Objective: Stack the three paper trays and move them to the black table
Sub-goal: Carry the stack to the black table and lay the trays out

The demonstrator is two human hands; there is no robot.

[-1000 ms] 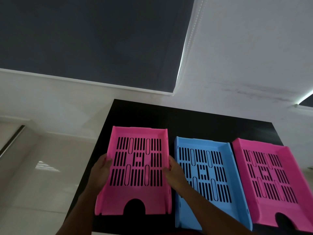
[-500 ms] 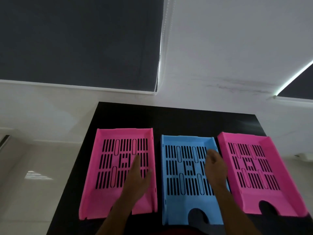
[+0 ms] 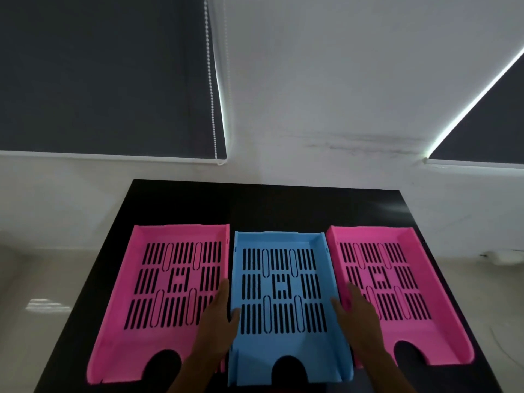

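Note:
Three slotted paper trays lie side by side on the black table (image 3: 255, 205): a pink tray (image 3: 158, 341) on the left, a blue tray (image 3: 283, 344) in the middle, a second pink tray (image 3: 425, 333) on the right. My left hand (image 3: 218, 321) clasps the blue tray's left wall, thumb inside and fingers outside over the left pink tray. My right hand (image 3: 360, 316) holds the blue tray's right wall the same way, with its fingers lying over the right pink tray. All three trays rest flat with their cut-out fronts towards me.
The table stands against a white wall with dark roller blinds (image 3: 107, 75) and a bead chain (image 3: 211, 89). Pale tiled floor (image 3: 42, 279) shows on both sides of the table. A small white object (image 3: 502, 256) lies on the floor at the right.
Both hands let go of the left pink tray, which now lies flat on the table. They moved right and settled on the two side walls of the blue tray.

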